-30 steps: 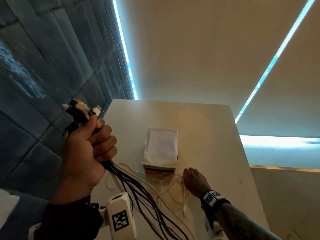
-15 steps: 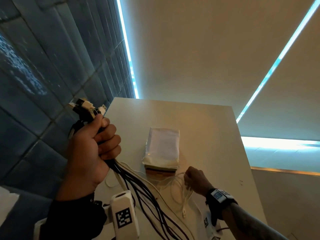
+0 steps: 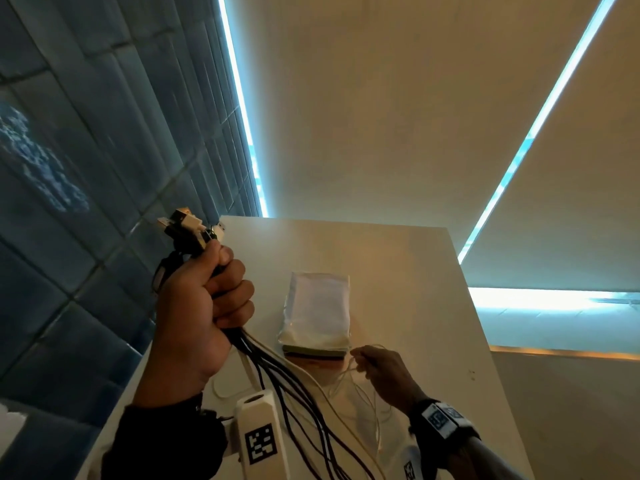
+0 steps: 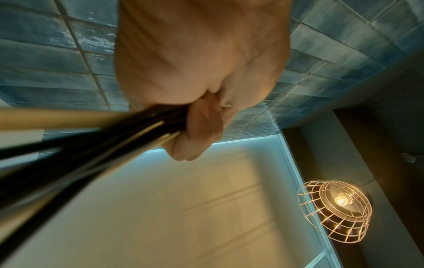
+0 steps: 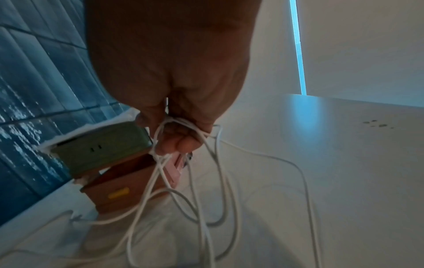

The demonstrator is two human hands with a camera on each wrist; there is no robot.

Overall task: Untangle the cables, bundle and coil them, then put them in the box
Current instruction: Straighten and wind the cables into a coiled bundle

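My left hand [image 3: 204, 306] is raised above the table's left side and grips a bundle of mostly black cables [image 3: 294, 393], their plugs [image 3: 187, 225] sticking out above the fist. In the left wrist view the fingers [image 4: 199, 127] curl round the same black cables [image 4: 91, 145]. My right hand [image 3: 372, 363] is low over the table, just in front of the box [image 3: 317, 310], pinching tangled thin white cables [image 3: 349, 379]. The right wrist view shows the white cables [image 5: 183, 163] looped round my fingers [image 5: 181, 143], trailing onto the table. The box [image 5: 103, 145] is green over brown.
The white table [image 3: 415, 271] has bare surface to the right of and behind the box. A blue tiled wall [image 3: 86, 168] runs along the table's left edge. Wrist camera mounts [image 3: 261, 441] sit at the bottom of the head view. A wire-cage lamp [image 4: 335, 210] hangs overhead.
My right hand has lifted slightly and moved toward the box's front edge, drawing the white cables up. My left hand keeps its grip on the black bundle.
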